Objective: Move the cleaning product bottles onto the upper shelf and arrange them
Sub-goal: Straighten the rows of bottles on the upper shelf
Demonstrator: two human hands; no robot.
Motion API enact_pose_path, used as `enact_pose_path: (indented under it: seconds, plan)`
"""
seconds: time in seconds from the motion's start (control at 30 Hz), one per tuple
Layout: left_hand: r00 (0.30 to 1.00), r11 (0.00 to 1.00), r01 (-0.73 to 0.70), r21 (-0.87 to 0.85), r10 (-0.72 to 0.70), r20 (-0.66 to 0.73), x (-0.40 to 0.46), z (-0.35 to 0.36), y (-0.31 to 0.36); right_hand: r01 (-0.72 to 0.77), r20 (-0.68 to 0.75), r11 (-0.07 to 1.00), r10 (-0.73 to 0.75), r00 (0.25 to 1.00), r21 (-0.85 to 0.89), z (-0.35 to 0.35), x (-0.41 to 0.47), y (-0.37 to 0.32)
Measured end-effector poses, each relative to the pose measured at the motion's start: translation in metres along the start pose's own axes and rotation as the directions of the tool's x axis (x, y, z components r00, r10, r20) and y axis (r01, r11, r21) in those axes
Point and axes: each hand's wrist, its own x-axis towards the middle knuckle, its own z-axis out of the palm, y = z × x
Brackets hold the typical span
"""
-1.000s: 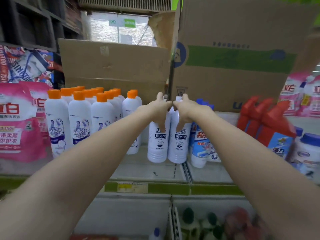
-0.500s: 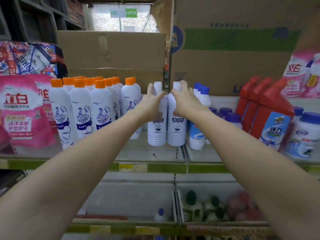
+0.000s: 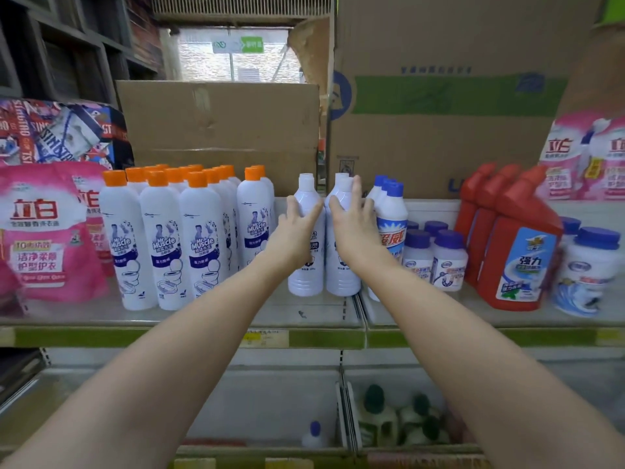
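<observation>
the 2 white bottles [image 3: 306, 275] stand upright side by side on the upper shelf [image 3: 304, 316], between orange-capped and blue-capped bottles. the left hand [image 3: 296, 231] and right hand [image 3: 351, 228] lie against them with fingers straight and loose, gripping nothing, likely to line them up.

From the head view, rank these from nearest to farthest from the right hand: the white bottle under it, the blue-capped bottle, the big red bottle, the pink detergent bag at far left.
1. White bottle: under the right hand, touching.
2. Blue-capped bottle: just to its right.
3. Big red bottle: farther right on the shelf.
4. Pink detergent bag: far left end.
</observation>
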Motion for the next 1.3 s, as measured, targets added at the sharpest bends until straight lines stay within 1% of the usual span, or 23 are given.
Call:
enact_pose_path:
  seconds: [0.1,0.17,0.27,0.33,0.4,0.47,0.5,0.53,0.6,0.63,0.7,0.83,0.87,0.93,1.03,1.17,1.23,1.3]
  plan:
    - [0.999,1.0,0.008,0.009,-0.008,0.038,-0.001,-0.004,0.001,0.028,0.015,1.0,-0.027,1.0,-0.011,-0.003,-0.001,0.003]
    - [0.999,0.999,0.02,0.049,-0.021,0.024,0.001,-0.01,0.001,0.056,0.019,0.997,-0.057,0.998,0.054,-0.008,0.0,0.012]
    - [0.993,0.989,-0.034,0.145,0.049,-0.103,0.006,-0.022,0.007,0.111,-0.085,0.984,-0.1,0.991,0.141,-0.021,0.003,0.031]
    - [0.977,0.988,-0.084,0.133,0.108,-0.186,0.01,-0.03,0.015,0.151,-0.193,0.978,-0.121,0.974,0.146,-0.03,0.002,0.045]
    - [0.956,0.983,-0.144,0.118,0.169,-0.241,0.017,-0.038,0.026,0.132,-0.28,0.983,-0.091,0.956,0.13,-0.038,-0.001,0.061]
    - [0.949,0.976,-0.209,0.054,0.216,-0.23,0.024,-0.043,0.04,0.07,-0.301,0.988,-0.025,0.953,0.138,-0.04,-0.005,0.077]
    - [0.95,0.973,-0.232,-0.01,0.224,-0.218,0.026,-0.045,0.047,0.016,-0.268,0.983,0.035,0.963,0.186,-0.039,-0.008,0.084]
    - [0.953,0.967,-0.241,-0.083,0.22,-0.21,0.029,-0.046,0.054,-0.053,-0.213,0.961,0.113,0.97,0.271,-0.038,-0.011,0.089]
    - [0.96,0.955,-0.234,-0.18,0.197,-0.199,0.035,-0.045,0.067,-0.215,-0.035,0.869,0.257,0.966,0.446,-0.029,-0.013,0.101]
    - [0.963,0.954,-0.226,-0.198,0.188,-0.193,0.038,-0.043,0.072,-0.275,0.056,0.833,0.284,0.957,0.479,-0.025,-0.014,0.106]
    - [0.966,0.95,-0.221,-0.222,0.182,-0.184,0.042,-0.038,0.08,-0.306,0.175,0.811,0.251,0.952,0.499,-0.014,-0.014,0.113]
    - [0.972,0.938,-0.199,-0.283,0.152,-0.179,0.045,-0.03,0.094,-0.303,0.238,0.73,0.196,0.951,0.613,-0.008,-0.011,0.118]
    - [0.975,0.937,-0.186,-0.295,0.14,-0.172,0.046,-0.028,0.097,-0.312,0.262,0.724,0.186,0.947,0.615,-0.008,-0.01,0.119]
    - [0.982,0.935,-0.159,-0.318,0.116,-0.15,0.048,-0.025,0.102,-0.306,0.288,0.75,0.159,0.944,0.586,-0.006,-0.007,0.122]
    - [0.993,0.923,-0.102,-0.372,0.072,-0.094,0.051,-0.027,0.106,-0.25,0.274,0.781,0.105,0.956,0.573,-0.004,-0.003,0.128]
    - [0.998,0.907,-0.061,-0.418,0.047,-0.045,0.051,-0.034,0.11,-0.217,0.258,0.762,0.068,0.964,0.61,-0.004,-0.005,0.131]
    - [0.998,0.908,-0.055,-0.416,0.037,-0.05,0.052,-0.037,0.112,-0.205,0.271,0.756,0.037,0.962,0.622,-0.006,-0.004,0.135]
    - [0.996,0.904,-0.059,-0.424,0.027,-0.08,0.052,-0.043,0.117,-0.176,0.306,0.78,-0.021,0.952,0.6,-0.012,-0.003,0.144]
